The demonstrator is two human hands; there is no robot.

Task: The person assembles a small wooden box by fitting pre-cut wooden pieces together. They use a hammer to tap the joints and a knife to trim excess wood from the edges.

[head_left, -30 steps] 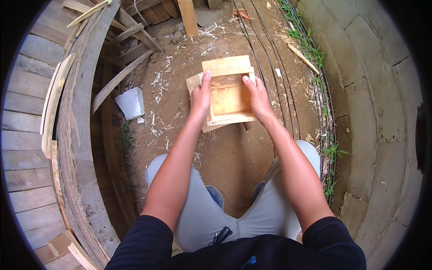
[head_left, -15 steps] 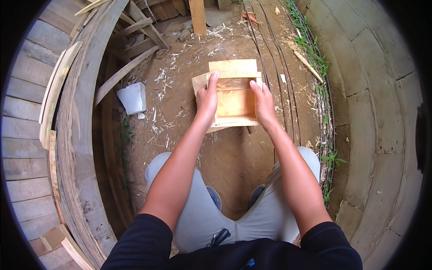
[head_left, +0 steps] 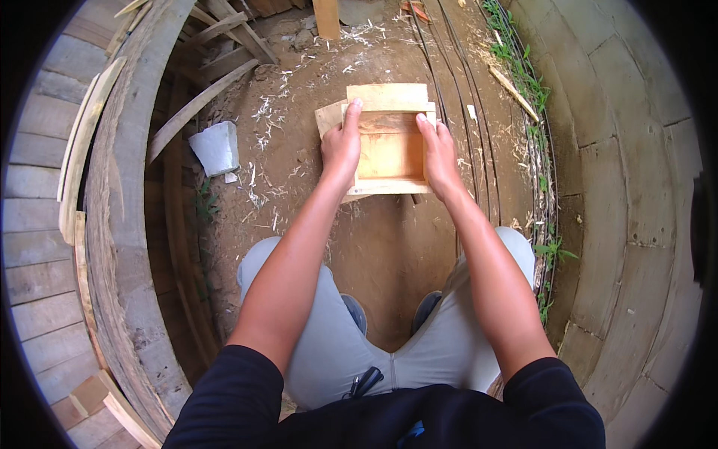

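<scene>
Between my two hands I hold a small open-topped wooden box (head_left: 390, 185) of pale boards, its inside facing me. My left hand (head_left: 342, 148) grips the box's left side, with the thumb along the top edge of that wall. On the opposite wall my right hand (head_left: 440, 156) is closed, its thumb on the rim. The other fingers of both hands are mostly hidden behind the sides. Beyond the far wall a pale board (head_left: 387, 93) shows, and another board (head_left: 329, 117) sticks out at the left; I cannot tell whether they are joined to the box.
A whitish stone block (head_left: 215, 149) lies on the dirt to the left, among wood shavings. A thick timber beam (head_left: 120, 224) runs along the left. Dark cables (head_left: 479, 142) stretch along the ground at right, near weeds and a plank wall (head_left: 606, 187). An upright post (head_left: 327, 19) stands ahead.
The whole scene has shifted slightly up in the picture, box and hands included. My grip on the box is the same.
</scene>
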